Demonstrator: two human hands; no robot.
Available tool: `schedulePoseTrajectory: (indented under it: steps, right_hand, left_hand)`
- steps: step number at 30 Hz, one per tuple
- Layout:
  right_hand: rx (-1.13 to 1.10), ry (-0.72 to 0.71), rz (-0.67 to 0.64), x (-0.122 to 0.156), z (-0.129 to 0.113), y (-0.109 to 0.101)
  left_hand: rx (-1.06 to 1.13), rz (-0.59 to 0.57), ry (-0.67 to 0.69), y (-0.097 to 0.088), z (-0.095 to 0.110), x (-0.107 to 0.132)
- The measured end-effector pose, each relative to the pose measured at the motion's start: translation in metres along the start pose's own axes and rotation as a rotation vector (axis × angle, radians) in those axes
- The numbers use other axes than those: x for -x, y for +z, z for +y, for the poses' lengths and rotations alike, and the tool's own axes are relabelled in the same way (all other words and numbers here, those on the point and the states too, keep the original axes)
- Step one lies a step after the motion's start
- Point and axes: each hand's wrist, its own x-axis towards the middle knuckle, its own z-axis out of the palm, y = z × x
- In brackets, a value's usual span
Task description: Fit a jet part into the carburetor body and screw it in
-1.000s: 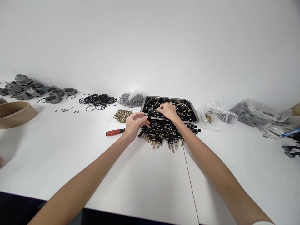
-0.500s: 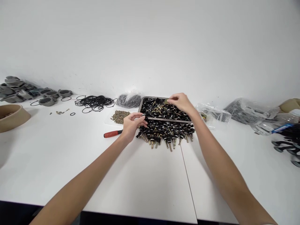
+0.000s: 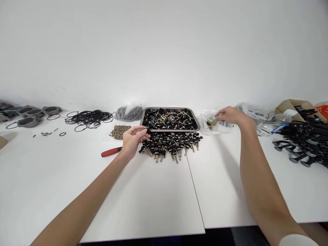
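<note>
Across the white table (image 3: 143, 198), the metal tray (image 3: 171, 130) is heaped with loose black fittings (image 3: 166, 119), and a low sweep of the right forearm (image 3: 258, 171) over it could drag some past the rim, because they lie unsecured right up to the edge. The heap of black stemmed parts (image 3: 171, 145) lies just in front of the tray and close to the left fingers, so a careless dip there might scatter its outer pieces. The clear plastic bag (image 3: 207, 128), right of the tray, looks limp; a finger snagging its film could shift it or spill what it holds. The right hand (image 3: 232, 115) hangs over this bag with fingers bent downward, and I cannot tell whether they grip anything; a yellow-green piece (image 3: 214, 122) shows just below the fingertips, touching or apart being unclear. The left hand (image 3: 132, 139), well apart from the other, pinches a small black part (image 3: 146, 128) at its fingertips, by the tray's front left corner; held only by the tips, that part could slip if the pinch slackened, and would be hard to pick out among the dark pieces beside it
</note>
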Motion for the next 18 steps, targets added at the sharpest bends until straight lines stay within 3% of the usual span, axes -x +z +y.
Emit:
schedulePoseTrajectory:
  steps: [3, 8, 10, 13, 16, 18]
  right_hand:
    - [-0.046, 0.017, -0.07, 0.002, -0.007, -0.008]
    - [-0.199, -0.089, 0.112, 0.019, -0.028, -0.019]
    - [-0.23, -0.175, 0.176, 0.032, -0.034, -0.006]
    - [-0.262, -0.279, 0.274, 0.056, -0.033, 0.032]
    - [-0.297, -0.358, 0.453, 0.078, -0.025, 0.072]
    - [-0.324, -0.435, 0.533, 0.086, -0.021, 0.087]
  left_hand:
    - [-0.017, -0.001, -0.01, 0.0, 0.001, 0.0]
    - [-0.031, -0.002, -0.025, -0.001, 0.001, -0.001]
    - [-0.036, -0.007, -0.026, -0.001, 0.001, -0.002]
    - [-0.068, -0.005, 0.0, -0.002, 0.0, -0.003]
    - [-0.13, 0.007, 0.084, -0.004, 0.0, -0.003]
    - [-0.183, 0.018, 0.151, -0.005, 0.001, -0.003]
